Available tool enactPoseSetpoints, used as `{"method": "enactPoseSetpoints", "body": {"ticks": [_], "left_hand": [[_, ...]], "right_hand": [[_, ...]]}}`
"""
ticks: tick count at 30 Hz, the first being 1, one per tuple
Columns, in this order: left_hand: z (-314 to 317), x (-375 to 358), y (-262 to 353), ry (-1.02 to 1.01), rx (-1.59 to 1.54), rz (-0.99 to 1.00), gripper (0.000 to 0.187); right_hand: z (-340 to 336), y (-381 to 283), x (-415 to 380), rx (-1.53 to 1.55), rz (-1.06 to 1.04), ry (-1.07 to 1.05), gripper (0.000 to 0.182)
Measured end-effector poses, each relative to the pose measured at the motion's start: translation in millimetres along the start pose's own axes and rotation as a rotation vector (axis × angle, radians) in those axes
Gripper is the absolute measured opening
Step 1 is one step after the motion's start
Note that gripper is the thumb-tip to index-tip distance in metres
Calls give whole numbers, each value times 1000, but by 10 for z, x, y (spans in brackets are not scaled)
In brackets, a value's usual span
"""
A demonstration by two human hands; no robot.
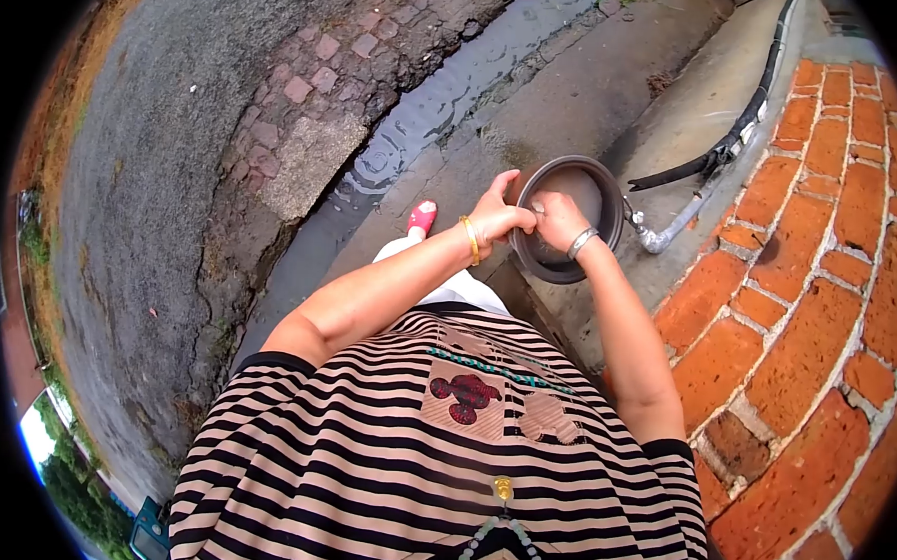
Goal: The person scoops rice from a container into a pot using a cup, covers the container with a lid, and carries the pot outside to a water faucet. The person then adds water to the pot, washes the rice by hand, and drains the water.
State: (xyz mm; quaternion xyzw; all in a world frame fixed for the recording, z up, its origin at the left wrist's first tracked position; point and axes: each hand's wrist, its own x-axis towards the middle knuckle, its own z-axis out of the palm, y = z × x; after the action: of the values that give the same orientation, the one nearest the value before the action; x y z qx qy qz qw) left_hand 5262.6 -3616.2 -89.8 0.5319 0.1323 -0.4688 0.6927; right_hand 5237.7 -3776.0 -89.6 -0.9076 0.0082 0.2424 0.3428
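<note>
A round dark pot (608, 192) is held tilted in front of me, beside a metal tap (656, 237). My left hand (496, 219), with a yellow bracelet at the wrist, grips the pot's left rim, thumb toward the inside. Inside the pot is my right hand (561, 222), a silver band on its wrist. Its fingers are curled against the inner left wall near my left thumb; whatever they may hold is hidden.
Below the pot runs a water-filled gutter (415, 128) with ripples. A black hose (714, 156) lies along the concrete ledge. On the right rises a brick wall (819, 286). Broken paving (304, 154) and asphalt (152, 197) extend to the left.
</note>
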Motion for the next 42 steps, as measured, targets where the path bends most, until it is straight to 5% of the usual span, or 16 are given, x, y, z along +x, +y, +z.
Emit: {"method": "enactPoseSetpoints", "body": {"ticks": [7,13,16,19,22,26,30,31,35,38,42], "left_hand": [[31,25,-23,29,-39,43,91],[62,41,-103,51,-46,70,90],[52,-7,-40,35,-7,17,90],[11,-32,-6,38,1,-18,91],[11,-16,-45,83,-47,22,90],[-34,-19,-65,57,25,-18,89],[-67,-7,-143,53,-38,-5,88],[-65,-29,-144,58,-52,3,88],[-49,-70,-88,19,-34,10,88],[-17,-29,-150,21,-62,65,90],[3,7,-144,34,-66,57,90]], "right_hand": [[-123,-166,-67,-229,126,190,27],[9,89,54,-516,-189,383,19],[108,252,96,-617,-159,426,16],[144,249,68,-539,30,352,23],[104,140,21,-385,315,43,30],[291,162,24,-230,324,-172,46],[277,107,-1,295,130,-318,39],[333,193,10,337,69,-288,27],[192,-11,-27,122,-39,20,23],[160,-20,14,61,68,185,20],[145,80,66,-72,145,216,37]]}}
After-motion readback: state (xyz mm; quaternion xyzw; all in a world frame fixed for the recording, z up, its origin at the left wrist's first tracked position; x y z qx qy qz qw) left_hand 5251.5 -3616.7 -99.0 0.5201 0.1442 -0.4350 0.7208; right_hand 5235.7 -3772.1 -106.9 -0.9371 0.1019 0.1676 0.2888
